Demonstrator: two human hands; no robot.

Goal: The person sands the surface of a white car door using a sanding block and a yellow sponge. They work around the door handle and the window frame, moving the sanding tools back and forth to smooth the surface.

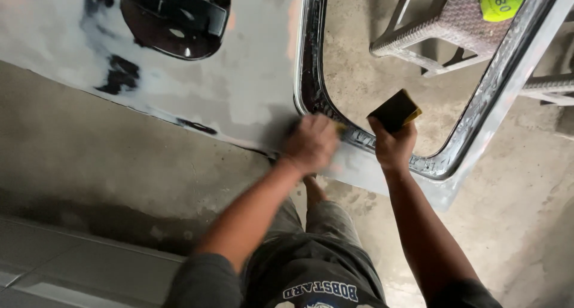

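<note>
L hand (311, 142) lies palm-down on the grey, sanded car door panel (197, 75), right by the lower corner of the window opening. It's blurred; a bit of yellow shows at its fingertips, so sth is under it, but can't tell what, nor how tight the grip is. R hand (391, 145) is just beside it, raised at the bottom edge of the window frame (311, 57), fingers closed round a sanding block (394, 109) (dark face, yellow backing) that sticks up tilted above the knuckles, in front of the window opening.

Panel itself: mostly dull grey w/ patches of black paint left (122, 74), and a round black recess (176, 18) near the top edge of view. Frame is dark and shiny, running round the opening.

Through the opening: concrete floor (89, 164) and a woven-pattern plastic stool (445, 24) w/ a yellow-green roundish item (499, 0) on it. Below, person's grey trousers (317, 248) and a bare foot (314, 188) between the arms.
</note>
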